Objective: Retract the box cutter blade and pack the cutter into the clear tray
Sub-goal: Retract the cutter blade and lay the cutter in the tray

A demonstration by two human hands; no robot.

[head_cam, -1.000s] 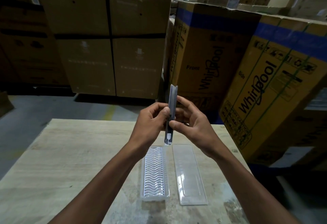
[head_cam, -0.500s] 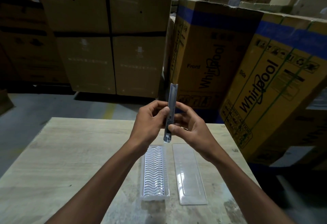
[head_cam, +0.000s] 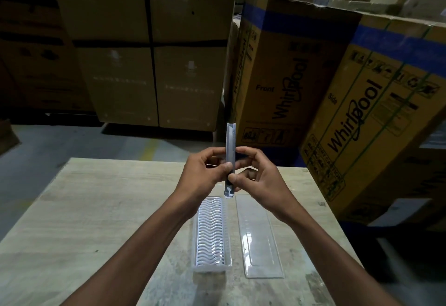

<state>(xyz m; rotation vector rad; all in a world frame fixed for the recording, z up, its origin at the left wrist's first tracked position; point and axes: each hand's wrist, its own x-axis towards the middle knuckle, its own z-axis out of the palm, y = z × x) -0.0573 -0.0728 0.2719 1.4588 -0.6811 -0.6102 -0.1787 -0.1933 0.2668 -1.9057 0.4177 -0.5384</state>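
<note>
Above the worktop (head_cam: 101,209), both hands, left (head_cam: 205,175) and right (head_cam: 258,180), pinch the upright cutter (head_cam: 230,158). Just below them lie the ribbed tray (head_cam: 212,233) and clear tray (head_cam: 259,238), side by side, apart. Bare wood spreads leftward; boxes (head_cam: 337,102) crowd the right edge.

Box cutter (head_cam: 230,147) midsection behind fingers (head_cam: 226,168)

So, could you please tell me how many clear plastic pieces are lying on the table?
2. The ribbed tray lies below the left hand; the flat, smooth piece lies beside it on its right, below the right hand. None seem hidden.
</note>
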